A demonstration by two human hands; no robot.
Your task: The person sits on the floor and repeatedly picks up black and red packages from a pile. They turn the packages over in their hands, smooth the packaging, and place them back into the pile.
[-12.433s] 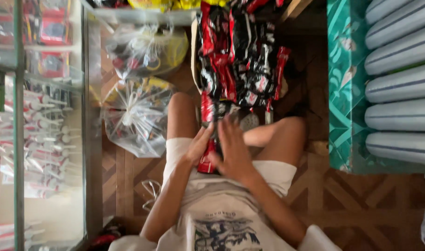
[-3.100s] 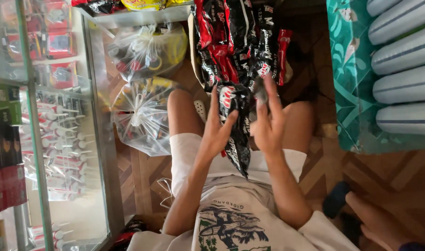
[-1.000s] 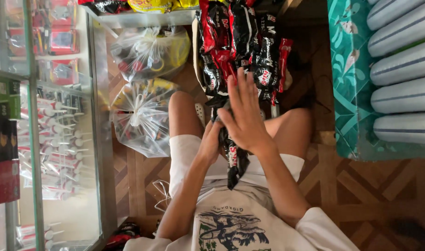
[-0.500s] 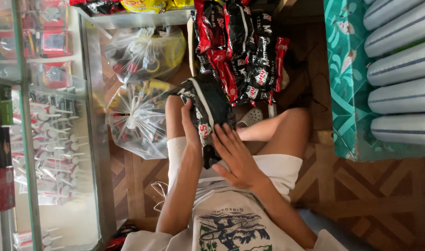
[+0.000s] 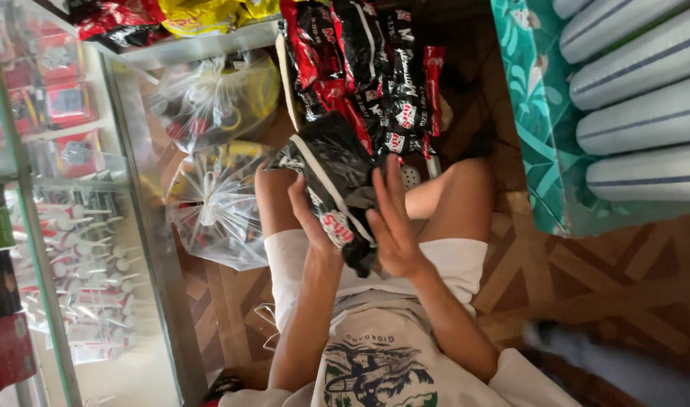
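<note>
Both hands have shifted along the black snack-packet bundle (image 5: 337,188). Left hand (image 5: 309,215) curls beneath it; right hand (image 5: 394,226) presses flat, fingers together.

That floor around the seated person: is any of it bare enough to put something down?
Bare wood floor lies right of the right knee, below the teal patterned cloth. A narrow strip runs between the glass cabinet and the left thigh. Ahead it is crowded: clear plastic bags and a heap of snack packets.

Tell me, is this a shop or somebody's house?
Probably a small shop. A glass case holds rows of packaged goods, heaps of snack packets lie on the floor, and tied plastic bags sit beside it. Both hands, left and right, hold a black packet bundle.
</note>
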